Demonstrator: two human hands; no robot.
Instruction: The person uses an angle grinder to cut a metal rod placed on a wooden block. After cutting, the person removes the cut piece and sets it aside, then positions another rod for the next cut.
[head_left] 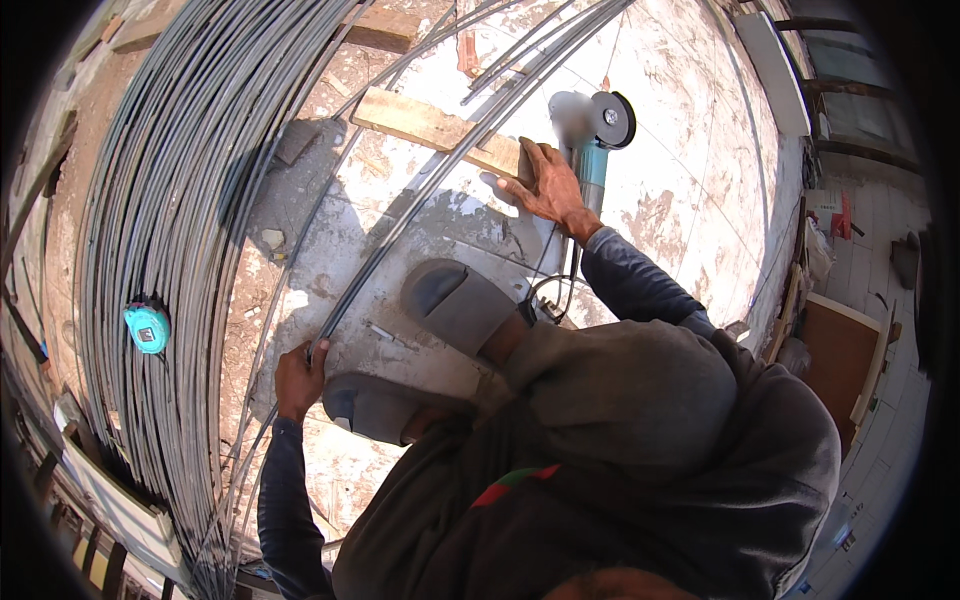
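Observation:
My left hand (298, 382) is closed around the near ends of a few long grey metal rods (397, 230). They run away to the upper right and lie across a short wooden plank (415, 122) on the floor. My right hand (553, 188) is at the plank's right end, its thumb on the near side and its fingers over the end. Just right of that hand lies a teal angle grinder (592, 168) with a dark cutting disc (613, 119). Its black cord (570, 280) trails back toward my foot.
A large bundle of rods (165, 200) fills the left side, with a teal tape measure (148, 326) on top. My shoes (450, 295) stand between my arms on the patchy white floor. A brown board (842, 355) and clutter line the right edge.

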